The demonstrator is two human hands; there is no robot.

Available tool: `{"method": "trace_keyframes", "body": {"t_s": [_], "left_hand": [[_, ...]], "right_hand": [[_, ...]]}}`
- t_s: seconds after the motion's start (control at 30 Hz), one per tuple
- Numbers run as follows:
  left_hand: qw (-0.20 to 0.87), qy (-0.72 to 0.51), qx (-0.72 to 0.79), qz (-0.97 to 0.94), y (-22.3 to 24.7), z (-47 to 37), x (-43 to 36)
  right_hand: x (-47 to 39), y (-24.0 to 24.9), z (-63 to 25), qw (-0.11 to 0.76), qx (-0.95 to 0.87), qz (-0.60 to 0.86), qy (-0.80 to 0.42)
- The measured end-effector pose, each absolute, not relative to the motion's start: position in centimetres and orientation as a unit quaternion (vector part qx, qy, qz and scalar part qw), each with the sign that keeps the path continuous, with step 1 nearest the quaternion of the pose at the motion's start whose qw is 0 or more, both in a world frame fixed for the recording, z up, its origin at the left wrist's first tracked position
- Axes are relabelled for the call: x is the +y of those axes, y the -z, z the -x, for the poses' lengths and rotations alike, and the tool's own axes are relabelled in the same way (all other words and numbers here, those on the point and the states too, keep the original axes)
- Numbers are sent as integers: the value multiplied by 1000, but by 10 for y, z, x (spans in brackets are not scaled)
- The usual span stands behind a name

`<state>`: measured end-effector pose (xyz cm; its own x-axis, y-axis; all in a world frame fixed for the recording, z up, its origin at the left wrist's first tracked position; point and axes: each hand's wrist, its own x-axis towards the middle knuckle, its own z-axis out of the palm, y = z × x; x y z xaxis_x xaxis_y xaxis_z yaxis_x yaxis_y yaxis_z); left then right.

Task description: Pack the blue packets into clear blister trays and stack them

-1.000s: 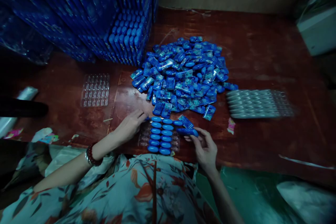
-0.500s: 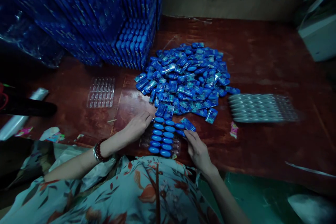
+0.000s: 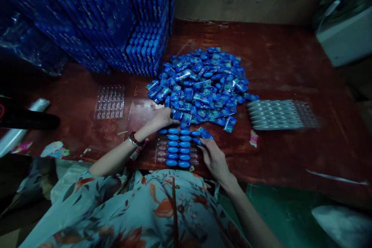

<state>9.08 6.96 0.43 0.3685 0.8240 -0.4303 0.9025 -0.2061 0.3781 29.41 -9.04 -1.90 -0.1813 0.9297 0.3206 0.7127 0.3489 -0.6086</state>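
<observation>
A clear blister tray (image 3: 161, 155) lies near the table's front edge, its middle two columns filled with blue oval packs (image 3: 184, 150). My left hand (image 3: 165, 119) is above the tray's upper left, its fingers closed at the near edge of a heap of blue packs (image 3: 203, 81); what they pinch is too small to tell. At the tray's right side my right hand (image 3: 211, 155) has thumb and fingers closed on a blue pack (image 3: 198, 141) near the upper right cells. Another blue pack (image 3: 205, 133) lies just beyond those fingers.
Tall stacks of filled blue trays (image 3: 110, 19) stand at the back left. An unfilled clear tray (image 3: 109, 102) lies on the left, with a dark cylinder (image 3: 31, 119) beyond it. Nested clear trays (image 3: 279, 114) and a pink wrapper (image 3: 254, 138) are on the right.
My left hand has moved up and right to the heap's edge. A blue pack now sits at the tray's upper left. My right hand stays beside the tray's right side.
</observation>
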Motion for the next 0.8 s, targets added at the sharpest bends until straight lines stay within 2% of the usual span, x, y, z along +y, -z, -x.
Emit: {"method": "trace_keyframes", "body": {"t_s": [0.07,0.17,0.23,0.3,0.43,0.6,0.7,0.8], "left_hand": [[294,32,537,-790,-7,-84,68],[319,-102,520,-786,-21,-55,53],[327,-181,532,-760,-31,-29,33],[308,-204,565,-737,-40,-6,6],[272,-199,615,-713,-43,12,-52],[249,-224,650,-682,-26,-13,-88],[185,-253,618,-721,-9,-22,-86],[108,-231,556,-791,7,-19,-76]], "right_hand": [[-91,17,-295,359,-725,565,-163],[-92,12,-298,390,-684,596,-157],[-93,9,-300,397,-681,597,-151],[-94,9,-302,389,-703,578,-145],[-93,10,-305,302,-786,522,-137],[-82,0,-304,184,-846,491,-100],[-77,-8,-304,162,-861,476,-79],[-76,-13,-304,153,-871,462,-73]]}}
